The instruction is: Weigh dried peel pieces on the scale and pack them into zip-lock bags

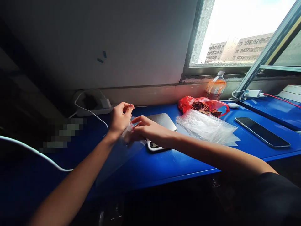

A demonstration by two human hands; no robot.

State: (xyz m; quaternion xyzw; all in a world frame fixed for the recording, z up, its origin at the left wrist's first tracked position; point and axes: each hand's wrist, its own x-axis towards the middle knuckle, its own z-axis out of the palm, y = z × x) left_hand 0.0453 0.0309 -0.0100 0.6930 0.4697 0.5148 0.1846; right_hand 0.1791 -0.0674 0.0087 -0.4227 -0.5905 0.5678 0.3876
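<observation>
- Holds a clear plastic bag (122, 157) between both hands, with the loose body drooping over the blue tabletop (183, 169), probably for free access to the edge with the red line (131, 125).
- Curls the left hand (121, 114) at the top of the bag, thumb close to the index finger, perhaps to steady the plastic; cannot tell, from this side, a firm pinch from a loose curl.
- Bends the fingers of the right hand (148, 128) at the red line, apparently to work on that edge; cannot tell, through the blur, pinching from mere touching.
- Has the silver-topped scale (164, 121) just behind the right hand, partly covered by hand and wrist in this view, likely within easy reach there.
- Has a fanned stack of clear bags (207, 127) to the right of the scale, perhaps flat and overlapped for easy picking.
- Shows dark brown pieces (204, 106) in an open red bag (185, 102) behind the stack, seemingly spread wide for access.
- Has the orange-labelled bottle (216, 86) against the wall and the phone (262, 131) at far right, both well apart from the hands, presumably out of the way.
</observation>
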